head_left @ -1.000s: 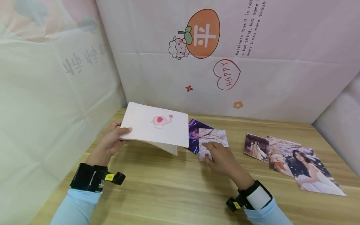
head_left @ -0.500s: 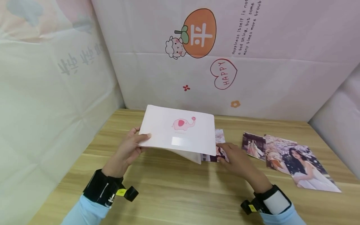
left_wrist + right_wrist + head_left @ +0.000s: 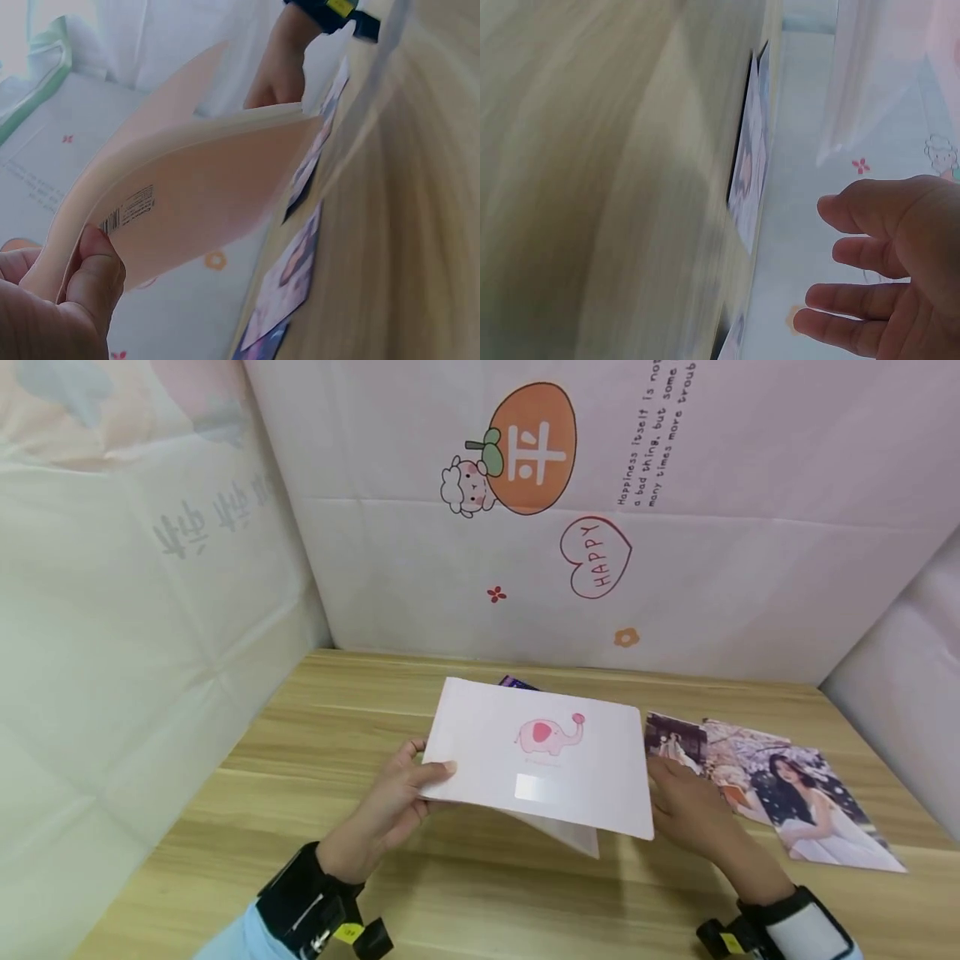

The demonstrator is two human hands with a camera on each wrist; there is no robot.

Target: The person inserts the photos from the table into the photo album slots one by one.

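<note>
My left hand (image 3: 390, 806) grips the left edge of a white photo album (image 3: 480, 718) with a pink elephant on its cover, thumb on top. The album is held above the table, and its lower leaf hangs apart from the cover. In the left wrist view a barcode shows on the album's pink-tinted back (image 3: 195, 202). My right hand (image 3: 690, 802) is by the album's right edge; the right wrist view shows its fingers (image 3: 847, 330) loosely spread, with nothing between them. A purple photo (image 3: 517, 682) pokes out behind the album, and a blossom photo (image 3: 289, 274) lies beside it.
On the right of the wooden table (image 3: 300, 760) lie a small dark photo (image 3: 678, 735), a cherry-blossom photo (image 3: 738, 752) and a larger portrait photo (image 3: 817, 814), partly overlapping. Printed cloth walls (image 3: 405, 585) stand at the back and both sides.
My left hand has carried the album rightward and nearer to me, over the blossom photo. My right hand has left that photo and moved right, towards the small dark photo.
</note>
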